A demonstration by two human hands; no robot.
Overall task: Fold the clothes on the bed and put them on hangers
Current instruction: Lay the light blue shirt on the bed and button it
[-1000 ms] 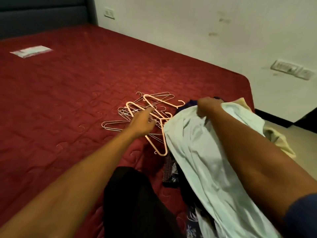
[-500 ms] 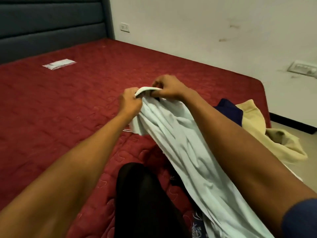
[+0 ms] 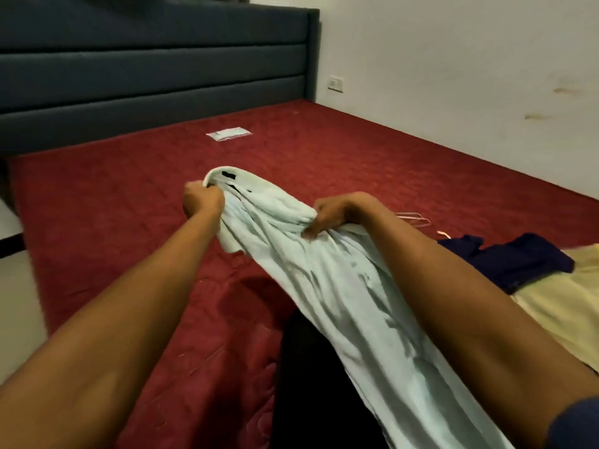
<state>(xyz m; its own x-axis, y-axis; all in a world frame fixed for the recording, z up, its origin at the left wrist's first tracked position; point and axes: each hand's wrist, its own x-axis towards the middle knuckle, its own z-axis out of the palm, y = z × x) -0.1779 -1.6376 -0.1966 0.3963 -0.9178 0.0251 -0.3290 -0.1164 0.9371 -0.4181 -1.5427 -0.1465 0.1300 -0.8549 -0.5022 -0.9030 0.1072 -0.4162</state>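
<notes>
Left hand: fist curled tight round the neck rim of a pale mint-green soft cloth garment, lifted clear of the bed.
Right hand: fingers dug into the same cloth a little further along its top edge, pinching a gather of folds.
Why held so: my reading is that the two grips pull the top edge taut between them, to find the shoulders and open the piece out. Folding proper is not yet begun.
Pale garment: hangs from both hands in a long rumpled drape running back toward the person. It is thin and limp, with creases lengthwise and a small black tag inside the neck rim.
Bed: dark red quilted mattress cover, matt, stitched in swirls. Behind it is a padded blue-grey headboard in horizontal bands.
Hangers: thin pinkish wire hangers lie on the red cover just beyond the right wrist. They are mostly hidden, so the count is not readable.
Waiting clothes: crumpled navy blue garment lying against a cream-yellow cloth, at the bed's right edge.
Dark shape: black mass under the drape, perhaps a trouser leg, perhaps another garment; cannot tell.
Stray item: flat white packet near the headboard, well apart from the work.
</notes>
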